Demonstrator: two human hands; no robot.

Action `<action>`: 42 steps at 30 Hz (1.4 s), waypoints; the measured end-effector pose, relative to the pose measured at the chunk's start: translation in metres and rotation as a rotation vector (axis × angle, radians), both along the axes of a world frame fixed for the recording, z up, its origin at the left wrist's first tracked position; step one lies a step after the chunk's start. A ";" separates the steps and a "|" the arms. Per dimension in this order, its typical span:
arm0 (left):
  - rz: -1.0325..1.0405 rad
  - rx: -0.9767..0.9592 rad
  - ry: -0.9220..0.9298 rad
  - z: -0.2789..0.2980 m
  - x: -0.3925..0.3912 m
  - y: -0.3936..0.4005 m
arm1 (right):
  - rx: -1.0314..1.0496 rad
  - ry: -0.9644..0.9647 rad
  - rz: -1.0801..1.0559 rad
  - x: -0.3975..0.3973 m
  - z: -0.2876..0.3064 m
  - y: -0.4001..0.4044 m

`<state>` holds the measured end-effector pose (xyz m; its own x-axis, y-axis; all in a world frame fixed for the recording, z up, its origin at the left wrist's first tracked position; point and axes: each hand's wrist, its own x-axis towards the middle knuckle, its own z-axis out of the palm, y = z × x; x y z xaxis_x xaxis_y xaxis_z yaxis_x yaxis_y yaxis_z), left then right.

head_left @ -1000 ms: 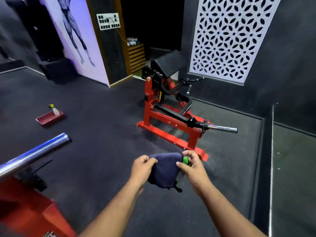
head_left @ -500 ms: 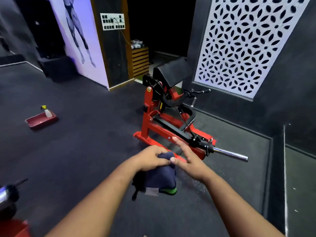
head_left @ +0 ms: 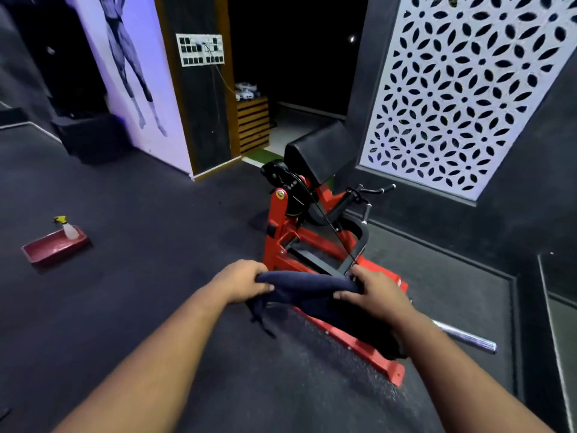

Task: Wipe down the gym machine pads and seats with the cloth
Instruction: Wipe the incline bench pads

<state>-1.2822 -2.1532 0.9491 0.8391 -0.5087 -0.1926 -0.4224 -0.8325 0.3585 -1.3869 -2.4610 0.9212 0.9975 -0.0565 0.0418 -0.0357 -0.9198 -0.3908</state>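
Two ends of the cloth [head_left: 307,284] are gripped, left hand [head_left: 242,281] and right hand [head_left: 376,292].

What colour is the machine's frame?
Red frame, with a black pad; the head view shows it clearly.

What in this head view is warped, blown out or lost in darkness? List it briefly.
Head view: wide-angle bending tilts the white lattice panel and the walls; violet light washes the mural wall; the doorway behind the black pad is nearly black; the dark cloth held in the left hand and right hand shows little texture; glare streaks the chrome bar.
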 end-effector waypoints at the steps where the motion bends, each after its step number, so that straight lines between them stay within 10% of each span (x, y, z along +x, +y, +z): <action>1: 0.044 -0.074 0.011 -0.001 0.017 0.006 | -0.043 0.049 0.027 0.018 -0.003 -0.007; 4: 0.160 -0.226 0.048 -0.004 0.048 0.010 | -0.098 0.119 0.038 0.056 -0.010 -0.013; 14: 0.402 -0.288 0.132 -0.039 0.173 -0.053 | 0.657 0.056 -0.263 0.249 -0.045 0.072; 25: 0.627 -0.568 -0.002 -0.055 0.325 -0.010 | 0.177 -0.241 -0.163 0.429 -0.012 0.121; 36: -0.007 -0.379 -0.064 0.025 0.551 0.086 | 0.335 0.117 -0.088 0.632 -0.020 0.180; 42: -0.114 -0.071 -0.568 0.076 0.692 0.105 | 1.024 0.077 -0.043 0.681 0.002 0.206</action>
